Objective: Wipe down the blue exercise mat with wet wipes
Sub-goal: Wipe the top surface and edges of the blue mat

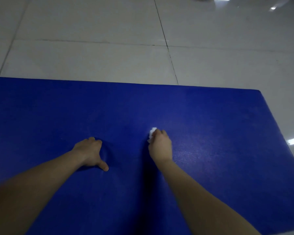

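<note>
The blue exercise mat (210,116) lies flat on the floor and fills the lower two thirds of the view; its far edge and right corner show. My right hand (161,146) grips a crumpled white wet wipe (152,133) and holds it against the mat near the middle. Only part of the wipe shows past my fingers. My left hand (90,153) rests on the mat to the left of it, thumb spread out and fingertips pressed down, holding nothing.
Glossy pale floor tiles (109,39) with dark grout lines stretch beyond the mat's far edge and along its right side. Light reflections glint on the floor at the top right.
</note>
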